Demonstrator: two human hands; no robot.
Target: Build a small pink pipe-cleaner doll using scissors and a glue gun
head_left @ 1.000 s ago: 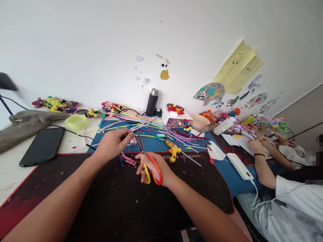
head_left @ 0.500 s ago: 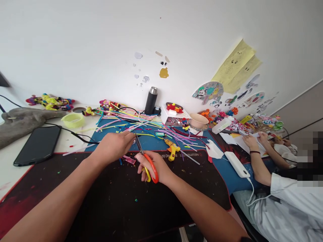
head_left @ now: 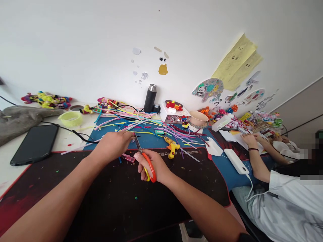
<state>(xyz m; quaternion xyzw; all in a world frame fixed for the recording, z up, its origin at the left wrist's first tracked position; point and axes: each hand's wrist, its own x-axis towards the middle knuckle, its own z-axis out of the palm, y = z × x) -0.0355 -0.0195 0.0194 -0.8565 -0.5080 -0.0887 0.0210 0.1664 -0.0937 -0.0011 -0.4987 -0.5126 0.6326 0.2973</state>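
Note:
My right hand (head_left: 152, 163) is closed around the scissors (head_left: 149, 163), which have orange and yellow handles. Their metal blades point away from me, up to the fingertips of my left hand (head_left: 116, 144). That hand is closed in a pinch. A small dark tip shows by the blades, but what the fingers hold is mostly hidden. Just beyond both hands lies a loose spread of coloured pipe cleaners (head_left: 131, 125). A small pink piece (head_left: 128, 158) rests on the black mat (head_left: 106, 201) between my hands. To the right of the scissors lies a yellow glue gun (head_left: 172, 148).
A black phone (head_left: 35, 144) and a light green bowl (head_left: 71, 120) are at left. Against the wall stand a dark flask (head_left: 150, 99), a white box (head_left: 174, 113) and a beige bowl (head_left: 199, 119). On the right are a white power bank (head_left: 236, 161) and a co-worker's arm (head_left: 258, 164).
The view has shifted slightly. The scissors' handles look a little closer together in my right hand. My left hand keeps its pinch at the blade tips.

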